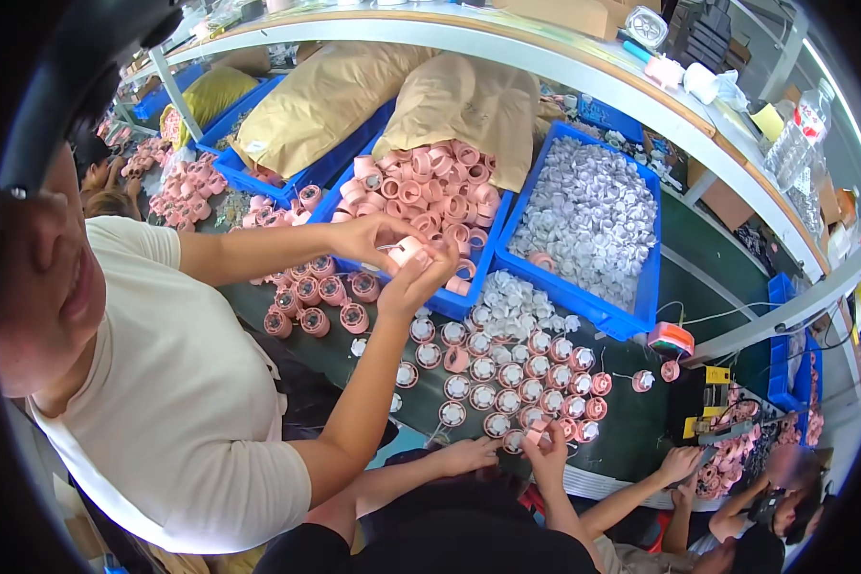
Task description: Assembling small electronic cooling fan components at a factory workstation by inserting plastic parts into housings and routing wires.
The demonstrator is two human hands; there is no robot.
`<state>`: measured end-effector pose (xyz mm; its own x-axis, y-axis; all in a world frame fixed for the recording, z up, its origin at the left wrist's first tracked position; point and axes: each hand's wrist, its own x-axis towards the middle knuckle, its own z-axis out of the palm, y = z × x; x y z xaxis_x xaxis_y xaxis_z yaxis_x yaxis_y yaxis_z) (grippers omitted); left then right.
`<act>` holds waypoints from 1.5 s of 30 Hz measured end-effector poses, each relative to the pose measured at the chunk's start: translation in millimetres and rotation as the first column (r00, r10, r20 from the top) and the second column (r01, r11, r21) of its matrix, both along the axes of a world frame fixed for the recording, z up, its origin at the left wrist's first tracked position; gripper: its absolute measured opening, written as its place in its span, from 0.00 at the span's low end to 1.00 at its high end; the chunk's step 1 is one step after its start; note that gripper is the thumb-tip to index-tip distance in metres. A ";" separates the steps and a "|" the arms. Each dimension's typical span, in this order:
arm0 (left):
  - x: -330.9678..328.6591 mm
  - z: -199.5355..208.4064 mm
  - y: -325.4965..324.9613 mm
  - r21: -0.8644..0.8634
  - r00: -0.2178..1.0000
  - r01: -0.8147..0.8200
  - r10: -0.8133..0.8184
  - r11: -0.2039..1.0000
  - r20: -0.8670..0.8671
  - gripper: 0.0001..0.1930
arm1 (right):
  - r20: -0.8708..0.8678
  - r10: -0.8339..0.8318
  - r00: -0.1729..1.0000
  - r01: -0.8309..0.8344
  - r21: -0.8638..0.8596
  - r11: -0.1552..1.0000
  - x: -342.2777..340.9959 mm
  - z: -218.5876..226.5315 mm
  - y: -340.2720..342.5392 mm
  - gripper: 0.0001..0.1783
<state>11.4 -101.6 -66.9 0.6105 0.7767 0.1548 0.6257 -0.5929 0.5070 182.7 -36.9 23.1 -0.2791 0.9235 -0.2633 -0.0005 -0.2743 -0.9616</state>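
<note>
My left hand (469, 456) lies low over the green table, fingers stretched out, its fingertips beside a round part (513, 441) with a pink rim. To its right, my right hand (547, 463) pinches a pink ring-shaped housing (537, 432) just above the front of the group. Beyond both hands stand rows of round pink parts (508, 399), many topped with white star-shaped caps. A loose pile of white caps (512, 304) lies behind these rows. Whether my left fingertips touch the round part, I cannot tell.
On my left a co-worker's hands (413, 263) hold a pale pink part above a blue bin (457, 304) of pink housings. A blue bin (652, 251) of white caps stands beside it. A shelf (584, 69) crosses behind; other people work at right, near a black-and-yellow device (695, 398).
</note>
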 end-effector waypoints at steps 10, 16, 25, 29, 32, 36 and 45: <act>5.4 108.7 2.6 -0.796 -0.008 -0.141 0.803 0.589 0.596 0.20 | 0.031 0.166 0.986 -0.163 0.447 0.880 -36.5 67.0 -12.1 0.33; -3.6 137.1 7.0 -0.823 -0.131 -0.081 0.812 0.562 0.568 0.18 | 0.136 0.129 0.982 -0.177 0.459 0.870 -36.8 62.4 -20.8 0.31; 1.3 160.1 -8.6 -0.762 -0.053 -0.167 0.766 0.625 0.640 0.14 | 0.184 0.060 0.981 -0.157 0.576 0.802 -43.6 72.4 -28.9 0.31; 2.7 159.8 -10.8 -0.752 -0.089 -0.198 0.753 0.628 0.652 0.12 | 0.203 -0.001 0.979 -0.135 0.655 0.744 -45.4 75.7 -32.0 0.31; 2.5 160.1 -11.2 -0.741 -0.114 -0.189 0.735 0.644 0.668 0.12 | 0.245 -0.020 0.969 -0.153 0.665 0.731 -47.6 83.5 -31.5 0.31; 2.8 164.4 -11.5 -0.716 -0.112 -0.206 0.711 0.667 0.694 0.12 | 0.253 -0.058 0.966 -0.146 0.715 0.684 -46.7 86.4 -30.6 0.31; 3.0 159.8 -10.5 -0.719 -0.097 -0.197 0.717 0.666 0.690 0.12 | 0.269 -0.062 0.961 -0.152 0.705 0.692 -46.9 86.7 -29.3 0.31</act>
<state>14.4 -112.1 92.9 -0.3631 0.9233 -0.1252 -0.4383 -0.0507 0.8974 135.8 -66.2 109.8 -0.3484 0.8459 0.4037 0.2622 0.5015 -0.8245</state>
